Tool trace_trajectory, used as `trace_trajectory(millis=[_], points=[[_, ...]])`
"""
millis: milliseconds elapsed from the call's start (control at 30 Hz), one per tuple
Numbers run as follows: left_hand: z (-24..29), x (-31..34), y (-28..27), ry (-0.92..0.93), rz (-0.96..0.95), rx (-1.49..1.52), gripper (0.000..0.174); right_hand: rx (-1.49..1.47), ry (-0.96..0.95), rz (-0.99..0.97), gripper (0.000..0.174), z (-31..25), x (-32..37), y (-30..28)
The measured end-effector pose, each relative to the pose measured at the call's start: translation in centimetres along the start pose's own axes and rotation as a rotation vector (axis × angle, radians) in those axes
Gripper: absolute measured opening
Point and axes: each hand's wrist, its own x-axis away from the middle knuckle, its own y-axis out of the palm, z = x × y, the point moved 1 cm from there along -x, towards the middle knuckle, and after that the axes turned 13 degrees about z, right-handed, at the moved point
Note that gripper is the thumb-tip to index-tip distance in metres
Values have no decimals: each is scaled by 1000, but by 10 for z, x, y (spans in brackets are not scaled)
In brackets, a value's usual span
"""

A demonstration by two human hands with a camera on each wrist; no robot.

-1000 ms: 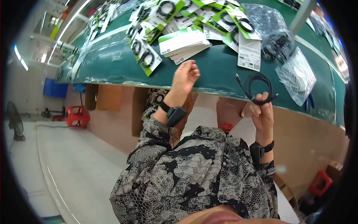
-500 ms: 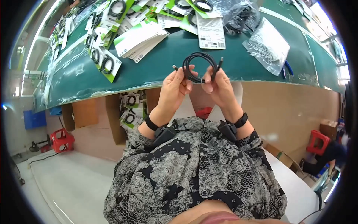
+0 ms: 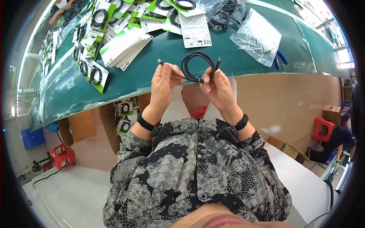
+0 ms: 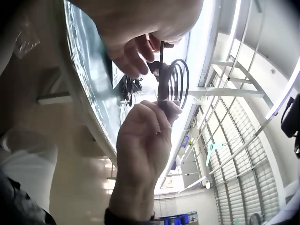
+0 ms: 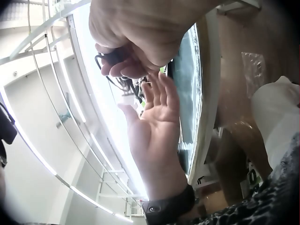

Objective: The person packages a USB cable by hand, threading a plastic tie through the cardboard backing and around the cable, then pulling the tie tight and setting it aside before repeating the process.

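Note:
A coiled black cable [image 3: 198, 54] is held up over the table's near edge. At its bottom, by a light-coloured tie, my right hand [image 3: 221, 91] pinches the coil, with one plug [image 3: 218, 63] standing up above its fingers. To the left, my left hand [image 3: 162, 85] has the cable's other end between thumb and fingers, the plug tip [image 3: 160, 61] poking out beyond them. The left wrist view shows a strand running from the left hand [image 4: 145, 28] to the coil [image 4: 176, 82] in the right hand [image 4: 143, 140]. Those left fingers are partly blurred.
The green table [image 3: 152, 57] bears a stack of white-green cards [image 3: 123, 47], packaged cables [image 3: 96, 76] and a clear bag of thin white strips [image 3: 258, 36]. Boxes with more packages are below. A person crouches at the far right, near a red stool [image 3: 322, 129].
My left hand came over from the left, empty at first, and took the cable's end, then drew slightly left of the coil. My right hand brought the coil inward. The head view has shifted.

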Motion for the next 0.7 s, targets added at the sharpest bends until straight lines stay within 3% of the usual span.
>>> trace_trajectory(millis=[33, 133, 167, 433, 533, 567, 667, 700], points=[[3, 5, 11, 1, -3, 0, 26, -43, -25, 2, 33, 3, 0, 2], [12, 29, 47, -375, 26, 272, 27, -126, -81, 3, 32, 9, 0, 9], [11, 28, 46, -376, 21, 271, 27, -111, -91, 17, 32, 12, 1, 11], [-18, 11, 22, -135, -71, -55, 27, -40, 7, 124, 33, 26, 8, -2], [-18, 3, 20, 130, -106, -570, 23, 33, 6, 205, 34, 18, 1, -8], [-16, 4, 21, 128, -108, -570, 23, 88, -17, 215, 34, 14, 1, -11], [-11, 6, 23, -411, -82, -35, 23, 199, -65, 238, 34, 7, 0, -14], [-15, 4, 19, -412, -85, -36, 23, 225, -31, 253, 34, 6, 0, -13]])
